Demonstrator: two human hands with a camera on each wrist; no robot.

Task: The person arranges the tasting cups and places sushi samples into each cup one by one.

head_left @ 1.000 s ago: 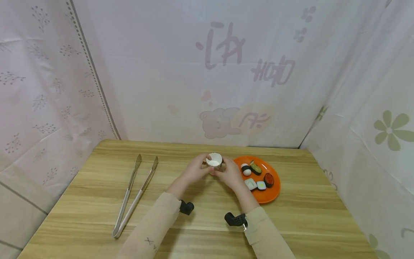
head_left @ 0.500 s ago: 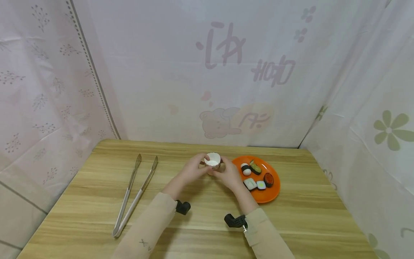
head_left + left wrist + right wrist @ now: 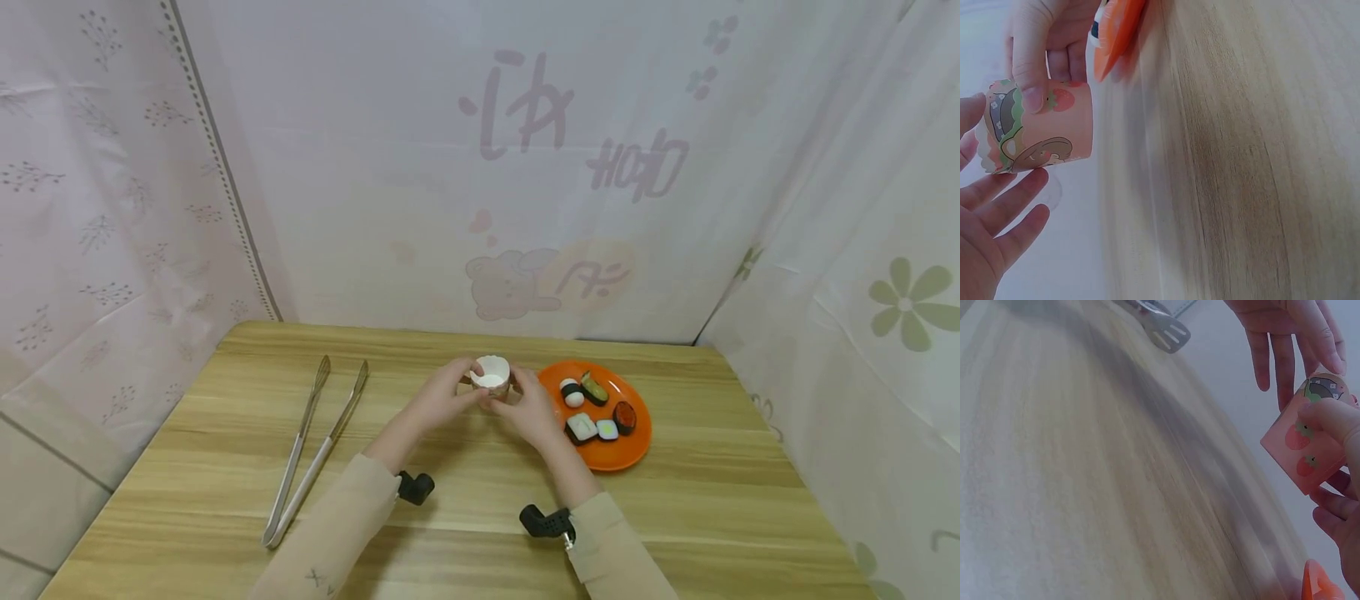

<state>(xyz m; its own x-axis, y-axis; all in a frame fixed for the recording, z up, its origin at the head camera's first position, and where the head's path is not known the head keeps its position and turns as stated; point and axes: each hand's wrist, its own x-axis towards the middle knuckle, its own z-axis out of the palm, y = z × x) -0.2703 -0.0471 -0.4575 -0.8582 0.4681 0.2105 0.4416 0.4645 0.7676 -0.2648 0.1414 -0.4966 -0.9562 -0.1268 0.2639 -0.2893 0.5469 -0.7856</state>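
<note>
Showing strawberries only in wrist views, the cup sits between hands.

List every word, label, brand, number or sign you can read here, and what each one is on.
No word, brand or number can be read with certainty.
Backdrop cloth: large lettering, too faded and stylised to read.
Left sleeve: small dark marks; one resembles "X", the rest too small to read.
Cup: printed pictures, no lettering visible.
</note>
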